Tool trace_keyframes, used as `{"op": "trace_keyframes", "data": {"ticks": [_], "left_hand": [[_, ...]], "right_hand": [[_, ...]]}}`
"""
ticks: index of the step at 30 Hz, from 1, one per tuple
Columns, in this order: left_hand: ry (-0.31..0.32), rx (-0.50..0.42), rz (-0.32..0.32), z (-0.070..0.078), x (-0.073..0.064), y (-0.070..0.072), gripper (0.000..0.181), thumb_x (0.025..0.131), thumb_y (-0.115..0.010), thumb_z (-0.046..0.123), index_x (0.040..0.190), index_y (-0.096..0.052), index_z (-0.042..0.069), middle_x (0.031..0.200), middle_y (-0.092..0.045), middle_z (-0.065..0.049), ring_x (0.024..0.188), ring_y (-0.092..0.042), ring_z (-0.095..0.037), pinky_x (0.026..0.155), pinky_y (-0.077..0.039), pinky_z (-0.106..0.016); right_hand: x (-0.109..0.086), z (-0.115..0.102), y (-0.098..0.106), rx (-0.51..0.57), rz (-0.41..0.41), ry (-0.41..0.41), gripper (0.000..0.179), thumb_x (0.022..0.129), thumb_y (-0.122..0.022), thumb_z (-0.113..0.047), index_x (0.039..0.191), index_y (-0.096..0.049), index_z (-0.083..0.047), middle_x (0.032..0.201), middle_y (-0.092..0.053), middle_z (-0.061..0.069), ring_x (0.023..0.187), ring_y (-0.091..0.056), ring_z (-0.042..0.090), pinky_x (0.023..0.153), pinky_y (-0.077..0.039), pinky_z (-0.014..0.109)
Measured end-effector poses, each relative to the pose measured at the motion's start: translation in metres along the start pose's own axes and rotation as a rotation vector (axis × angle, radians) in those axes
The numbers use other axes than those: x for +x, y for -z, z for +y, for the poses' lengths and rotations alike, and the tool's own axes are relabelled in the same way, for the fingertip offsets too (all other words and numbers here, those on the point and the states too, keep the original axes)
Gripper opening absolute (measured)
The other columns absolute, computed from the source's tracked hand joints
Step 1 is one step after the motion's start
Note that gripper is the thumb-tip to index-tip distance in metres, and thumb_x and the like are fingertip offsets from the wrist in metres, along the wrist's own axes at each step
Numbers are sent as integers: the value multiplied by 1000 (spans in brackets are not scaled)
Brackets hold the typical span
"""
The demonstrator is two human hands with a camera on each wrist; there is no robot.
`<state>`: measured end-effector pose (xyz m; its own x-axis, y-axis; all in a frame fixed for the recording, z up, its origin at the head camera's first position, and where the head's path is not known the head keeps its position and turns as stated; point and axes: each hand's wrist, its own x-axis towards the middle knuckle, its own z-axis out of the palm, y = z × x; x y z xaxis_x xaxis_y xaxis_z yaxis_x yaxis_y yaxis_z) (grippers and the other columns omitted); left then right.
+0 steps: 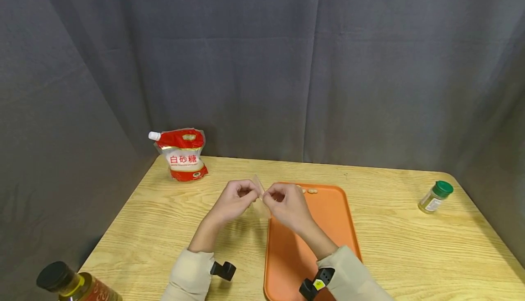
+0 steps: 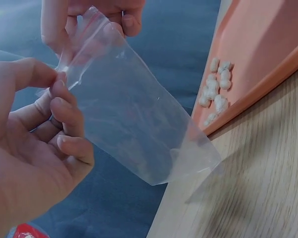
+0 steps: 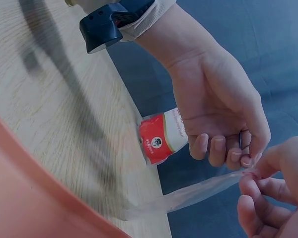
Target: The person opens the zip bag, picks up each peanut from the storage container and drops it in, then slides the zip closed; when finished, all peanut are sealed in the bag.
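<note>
A clear zip-lock bag with a red line along its top hangs between both hands, its mouth end uppermost. My left hand pinches one side of the bag's top between thumb and forefinger. At the other side of the top, my right hand pinches the plastic too, close to the left fingertips. Nothing can be made out inside the bag. Several peanuts in their shells lie in a cluster at the far end of an orange tray, beside the bag; the right forearm passes over this tray.
A red and white sugar pouch with a white cap stands at the back left. On the right is a green-lidded spice jar. A dark-capped bottle stands at the near left. Grey curtains enclose the wooden table.
</note>
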<state>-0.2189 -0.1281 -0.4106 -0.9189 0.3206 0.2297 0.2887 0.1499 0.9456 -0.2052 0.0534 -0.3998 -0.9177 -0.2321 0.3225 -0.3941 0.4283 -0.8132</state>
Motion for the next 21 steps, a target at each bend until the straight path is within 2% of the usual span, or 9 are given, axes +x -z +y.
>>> {"op": "trace_keyframes", "data": {"ticks": [6, 11, 16, 18, 21], "left_hand": [[12, -33, -5, -1, 0, 1, 15, 94, -54, -1, 88, -66, -7, 75, -54, -4, 61, -43, -9, 55, -36, -21], [22, -38, 1, 1, -1, 0, 15, 93, -53, -1, 87, -66, -8, 73, -52, -2, 60, -42, -9, 53, -35, -21], [25, -9, 28, 1, -1, -1, 15, 91, -53, -2, 87, -66, -8, 74, -51, -2, 63, -42, -12, 55, -34, -23], [30, 4, 38, 1, -1, -1, 14, 90, -53, -3, 85, -66, -7, 74, -51, -2, 64, -42, -12, 56, -34, -23], [43, 15, 73, 3, -2, 3, 14, 88, -53, -4, 80, -64, -4, 70, -48, 0, 62, -39, -12, 55, -32, -24]], "right_hand": [[2, -2, -1, -19, 6, -2, 17, 85, -64, -6, 74, -74, -15, 64, -64, -7, 57, -55, 15, 53, -46, 29], [3, -4, 0, -10, -11, -10, 17, 85, -63, -6, 74, -75, -14, 65, -66, -2, 57, -56, 15, 54, -46, 30], [5, -5, 0, -12, -23, -16, 17, 86, -63, -6, 75, -75, -13, 66, -67, -1, 57, -55, 15, 54, -47, 31], [6, -4, 1, -36, -28, -18, 17, 86, -63, -8, 75, -75, -14, 67, -66, -5, 58, -56, 14, 54, -47, 31], [7, 0, 6, -77, 7, -24, 17, 86, -63, -8, 74, -74, -13, 66, -64, -6, 57, -55, 13, 53, -47, 31]]}}
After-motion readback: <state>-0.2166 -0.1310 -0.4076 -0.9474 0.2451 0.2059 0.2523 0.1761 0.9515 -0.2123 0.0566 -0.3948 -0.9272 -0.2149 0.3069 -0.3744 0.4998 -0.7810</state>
